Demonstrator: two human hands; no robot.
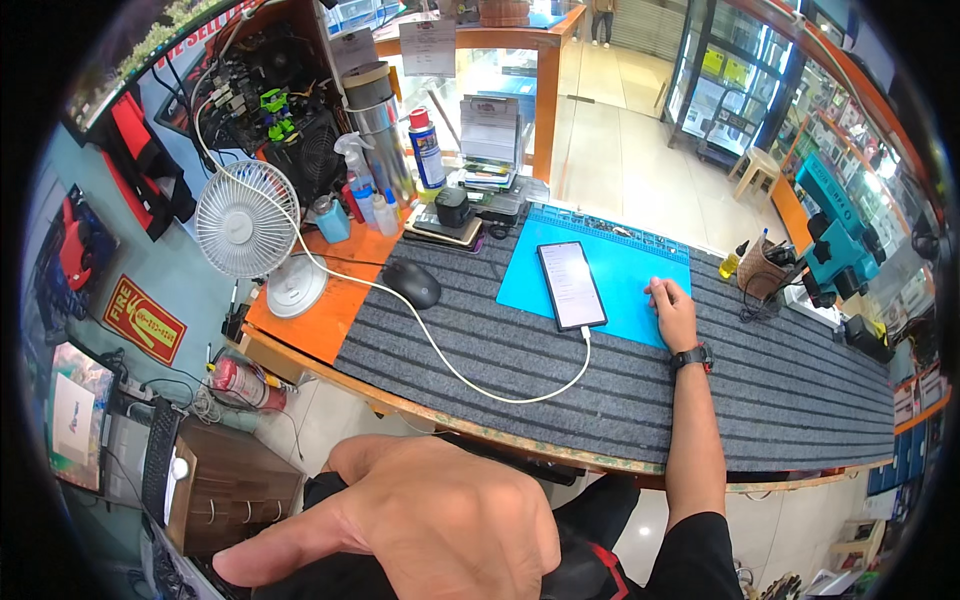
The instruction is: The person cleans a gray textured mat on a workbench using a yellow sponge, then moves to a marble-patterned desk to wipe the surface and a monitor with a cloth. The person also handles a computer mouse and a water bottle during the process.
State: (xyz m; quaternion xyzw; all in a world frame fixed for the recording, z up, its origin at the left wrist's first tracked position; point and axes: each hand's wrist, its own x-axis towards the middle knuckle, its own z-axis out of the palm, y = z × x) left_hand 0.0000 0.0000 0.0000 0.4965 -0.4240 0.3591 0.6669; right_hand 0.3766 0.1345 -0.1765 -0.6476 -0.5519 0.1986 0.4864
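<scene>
A smartphone [573, 286] with a lit, pale screen lies face up on a blue work mat [525, 275]. The plug of a white charging cable [440, 353] sits in its near end. My right hand [676, 312] rests at the mat's right edge, a short way from the phone, fingers loosely bent and nothing visible in them. A dark watch [692, 357] is on that wrist. Large and close to the camera, my left hand [430, 510] is raised at the lower middle, its back showing. One digit stretches out to the left; the other fingers are mostly hidden.
A black mouse [412, 284] and white desk fan [246, 218] stand left of the mat. Behind are a spray can [426, 150], spray bottle [355, 165] and stacked phones [443, 231]. At right are a pen holder [763, 266] and a teal device [838, 235].
</scene>
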